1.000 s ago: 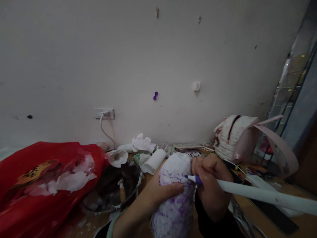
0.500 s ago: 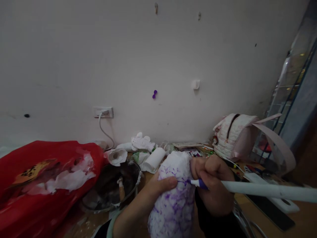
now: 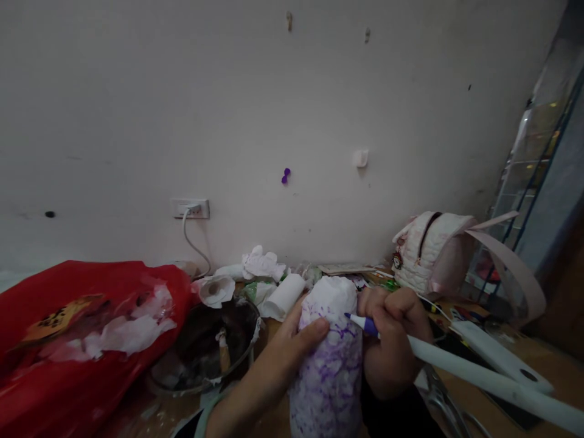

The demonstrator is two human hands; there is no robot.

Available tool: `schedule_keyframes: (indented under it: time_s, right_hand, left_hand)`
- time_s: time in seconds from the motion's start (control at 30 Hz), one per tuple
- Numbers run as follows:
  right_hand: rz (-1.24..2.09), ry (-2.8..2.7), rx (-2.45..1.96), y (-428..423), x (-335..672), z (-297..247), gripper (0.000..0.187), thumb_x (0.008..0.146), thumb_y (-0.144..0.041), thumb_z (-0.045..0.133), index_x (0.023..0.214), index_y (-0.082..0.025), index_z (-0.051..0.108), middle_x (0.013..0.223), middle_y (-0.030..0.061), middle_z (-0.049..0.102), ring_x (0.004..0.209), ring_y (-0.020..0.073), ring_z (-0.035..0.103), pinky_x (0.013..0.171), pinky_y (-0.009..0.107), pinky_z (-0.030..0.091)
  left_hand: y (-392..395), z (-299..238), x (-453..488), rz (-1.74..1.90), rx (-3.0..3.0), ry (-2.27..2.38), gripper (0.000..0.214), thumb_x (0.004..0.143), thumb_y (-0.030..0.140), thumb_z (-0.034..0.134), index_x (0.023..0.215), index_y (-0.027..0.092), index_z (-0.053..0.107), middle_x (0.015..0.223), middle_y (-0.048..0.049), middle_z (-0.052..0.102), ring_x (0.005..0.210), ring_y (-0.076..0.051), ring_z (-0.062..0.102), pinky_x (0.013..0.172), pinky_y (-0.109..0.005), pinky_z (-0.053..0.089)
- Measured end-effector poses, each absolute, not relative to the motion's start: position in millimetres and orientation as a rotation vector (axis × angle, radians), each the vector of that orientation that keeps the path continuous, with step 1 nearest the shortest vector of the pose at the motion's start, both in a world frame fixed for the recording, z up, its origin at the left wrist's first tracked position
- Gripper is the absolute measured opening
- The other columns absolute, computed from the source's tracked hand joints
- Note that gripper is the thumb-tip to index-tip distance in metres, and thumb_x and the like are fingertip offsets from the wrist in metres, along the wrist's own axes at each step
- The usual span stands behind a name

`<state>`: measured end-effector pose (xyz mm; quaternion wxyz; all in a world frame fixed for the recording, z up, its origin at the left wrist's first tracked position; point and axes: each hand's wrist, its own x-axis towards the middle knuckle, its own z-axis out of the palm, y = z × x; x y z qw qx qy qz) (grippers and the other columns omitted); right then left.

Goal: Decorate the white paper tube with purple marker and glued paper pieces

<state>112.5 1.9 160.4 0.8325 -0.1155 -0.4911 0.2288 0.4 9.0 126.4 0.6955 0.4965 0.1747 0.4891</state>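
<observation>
My left hand [image 3: 292,347] grips a tall white lumpy papier-mâché form [image 3: 327,359] streaked with purple, thumb across its front. My right hand [image 3: 393,340] is closed round a long white marker [image 3: 474,377] with a purple tip. That tip touches the form's upper right side, among the purple marks. The form's top is still white; its lower part is heavily purple.
A red plastic bag [image 3: 82,340] with white paper scraps lies at the left. A dark bowl [image 3: 210,347] of paste stands beside it. Crumpled tissue and a paper roll [image 3: 285,295] sit by the wall. A pale pink backpack [image 3: 433,249] rests at the right. A wall socket [image 3: 191,208] with a cable is behind.
The marker tip has shifted slightly up and left on the form, and the marker now slopes down to the right. My left thumb has moved a little up the form.
</observation>
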Motion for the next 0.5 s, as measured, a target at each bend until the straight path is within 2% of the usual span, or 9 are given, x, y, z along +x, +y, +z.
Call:
schedule_keyframes:
  time_s: [0.13,0.27,0.5]
  right_hand:
    - [0.397,-1.117,-0.285,3.9,113.8,157.4,0.034,0.068,-0.005,0.050,0.053,-0.019,0.024,0.051,-0.0071,0.021,0.044,0.0078,0.024,0.044,0.025,0.021]
    - [0.567,-1.105,-0.233,3.0,117.6,158.4,0.030,0.068,-0.009,0.048,0.055,-0.020,0.023,0.049,-0.0070,0.020,0.044,0.0088,0.024,0.043,0.025,0.022]
    - [0.593,-1.087,-0.276,7.5,119.1,160.6,0.026,0.069,-0.007,0.046,0.055,-0.020,0.027,0.049,-0.0072,0.025,0.044,0.0087,0.025,0.044,0.025,0.021]
  left_hand:
    - [6.8,121.6,6.2,1.207,1.118,0.379,0.084,0.052,0.034,0.083,0.123,0.023,0.040,0.121,-0.0090,0.057,0.114,-0.031,0.050,0.098,-0.040,0.035]
    - [3.9,123.3,9.7,1.189,1.090,0.420,0.076,0.056,0.029,0.081,0.122,0.022,0.044,0.119,-0.0092,0.058,0.115,-0.031,0.049,0.098,-0.040,0.035]
    - [5.1,123.6,10.0,1.146,1.028,0.451,0.076,0.057,0.030,0.080,0.124,0.019,0.044,0.116,-0.0114,0.060,0.111,-0.033,0.052,0.095,-0.042,0.038]
